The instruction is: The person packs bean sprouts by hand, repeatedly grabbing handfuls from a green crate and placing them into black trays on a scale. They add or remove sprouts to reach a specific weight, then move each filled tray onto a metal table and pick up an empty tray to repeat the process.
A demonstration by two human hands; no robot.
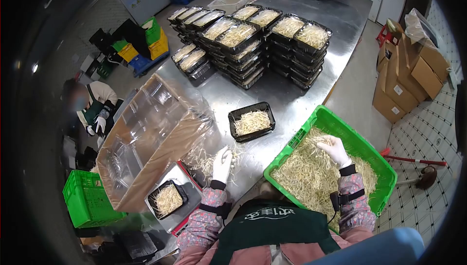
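Note:
My right hand (334, 150), in a white glove, is over the green crate (389, 180) at the right. Its fingers are curled round a bunch of bean sprouts (314, 144), above the heap filling the crate. My gloved left hand (222, 164) is low over loose bean sprouts (198, 160) scattered on the steel table. Its fingers are drawn together, with sprouts showing at their edges. Beyond it sits a black tray (234, 136) with bean sprouts. Another black tray (182, 192) of sprouts rests on a scale (191, 205) at the left.
Stacked, filled trays (243, 56) stand at the back of the table (335, 82). A large carton (141, 187) with clear plastic lids is left of my left arm. Cardboard boxes (404, 85) stand at right; a masked co-worker (95, 102) is at far left.

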